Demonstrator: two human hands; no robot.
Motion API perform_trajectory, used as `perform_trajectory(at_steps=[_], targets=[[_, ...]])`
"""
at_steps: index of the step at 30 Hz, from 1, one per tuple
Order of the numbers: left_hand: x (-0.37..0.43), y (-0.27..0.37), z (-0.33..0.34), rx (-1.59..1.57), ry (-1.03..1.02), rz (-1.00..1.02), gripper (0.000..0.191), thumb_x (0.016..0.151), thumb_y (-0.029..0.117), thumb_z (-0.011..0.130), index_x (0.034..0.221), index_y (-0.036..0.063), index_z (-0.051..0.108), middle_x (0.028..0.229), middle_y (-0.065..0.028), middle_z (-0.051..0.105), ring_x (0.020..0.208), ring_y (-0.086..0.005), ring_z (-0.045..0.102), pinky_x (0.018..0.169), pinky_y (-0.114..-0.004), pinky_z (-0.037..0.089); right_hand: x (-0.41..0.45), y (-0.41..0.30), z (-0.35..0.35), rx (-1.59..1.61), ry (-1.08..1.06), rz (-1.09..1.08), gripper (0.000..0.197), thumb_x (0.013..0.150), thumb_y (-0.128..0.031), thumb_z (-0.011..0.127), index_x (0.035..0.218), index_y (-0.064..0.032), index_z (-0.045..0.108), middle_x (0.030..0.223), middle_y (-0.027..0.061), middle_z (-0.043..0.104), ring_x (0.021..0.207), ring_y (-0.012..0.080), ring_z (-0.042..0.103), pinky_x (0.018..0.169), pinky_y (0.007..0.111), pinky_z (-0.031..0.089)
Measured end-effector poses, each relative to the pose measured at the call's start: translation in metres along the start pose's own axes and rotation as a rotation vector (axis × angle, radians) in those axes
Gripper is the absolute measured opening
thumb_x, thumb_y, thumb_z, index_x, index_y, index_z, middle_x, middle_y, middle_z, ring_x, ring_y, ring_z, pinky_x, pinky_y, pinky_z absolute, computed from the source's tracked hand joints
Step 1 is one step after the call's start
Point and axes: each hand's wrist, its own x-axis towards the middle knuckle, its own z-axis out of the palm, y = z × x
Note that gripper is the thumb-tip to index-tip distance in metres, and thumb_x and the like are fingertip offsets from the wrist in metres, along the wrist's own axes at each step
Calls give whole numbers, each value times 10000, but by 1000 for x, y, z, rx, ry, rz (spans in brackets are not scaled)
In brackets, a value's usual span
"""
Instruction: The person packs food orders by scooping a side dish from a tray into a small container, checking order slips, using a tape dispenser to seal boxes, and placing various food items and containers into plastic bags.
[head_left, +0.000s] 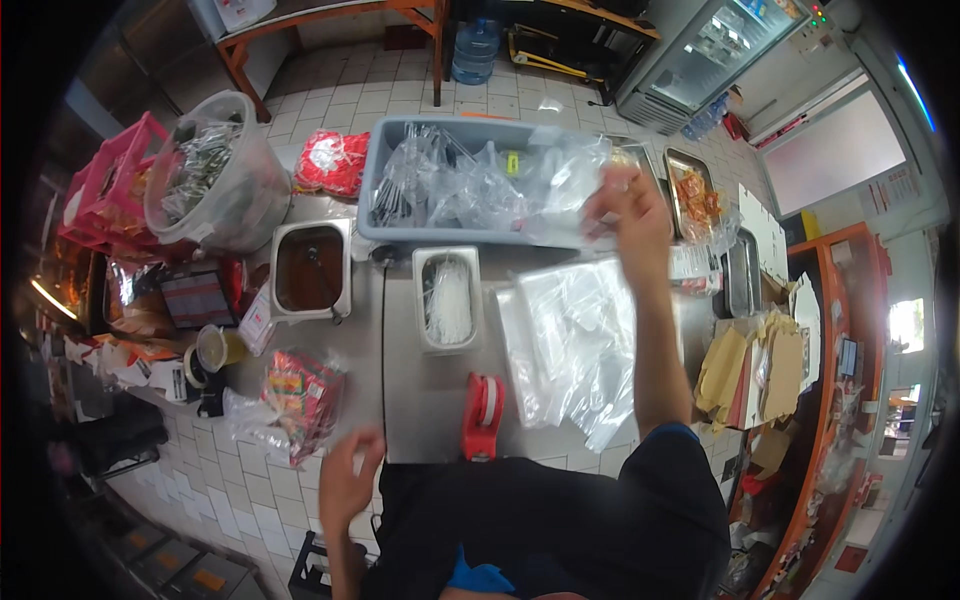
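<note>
My left hand (349, 474) is just off the front edge of the steel table (424, 420), with thumb and fingers apart and nothing visible in it. Beside it lies a bag of red packets (304, 401). My right hand (628, 206) is stretched out over the right end of a grey plastic tub (465, 235). Motion blurs its fingers, and I cannot tell whether they grip the clear plastic bags (566, 169) there. Below my right forearm is a stack of clear plastic bags (574, 337). A red tape dispenser (482, 416) stands near the front edge.
A steel container of white strips (448, 304) and a steel pan of brown sauce with a ladle (309, 270) stand left of centre. Farther left is a clear plastic bucket (217, 180) of wrapped items. Cardboard pieces (754, 367) lean at the right. A steel tray of packets (694, 195) sits behind.
</note>
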Motion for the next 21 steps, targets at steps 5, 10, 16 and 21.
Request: perform_trajectory(at_steps=[5, 10, 16, 21], targets=[[80, 96, 39, -537, -247, 489, 398, 995, 324, 557, 1196, -13, 620, 1106, -147, 685, 1004, -235, 629, 876, -361, 475, -176, 21, 66, -105, -123, 96, 120, 960, -55, 554, 1079, -64, 549, 753, 70, 683, 707, 158, 687, 655, 317, 546], [49, 62, 76, -93, -150, 840, 328, 1028, 251, 489, 976, -31, 646, 656, -135, 595, 598, -220, 547, 575, -382, 397, -277, 22, 120, -481, 331, 42, 225, 1009, -227, 524, 885, -48, 580, 643, 131, 605, 562, 241, 624, 553, 381, 492], [-31, 16, 139, -305, -510, 1056, 414, 1042, 273, 467, 803, -39, 598, 542, -144, 464, 473, -297, 387, 470, -412, 294, -426, 22, 154, -664, 765, 93, 580, 1041, -374, 433, 611, -7, 558, 590, 210, 552, 556, 443, 534, 539, 510, 427], [-117, 14, 110, -173, -730, 1095, 523, 1052, 266, 426, 594, 18, 472, 449, -165, 356, 420, -316, 308, 441, -460, 267, -488, 8, 198, -709, 1111, -114, 581, 1054, -366, 379, 655, 17, 555, 609, 227, 549, 573, 447, 546, 507, 485, 430]])
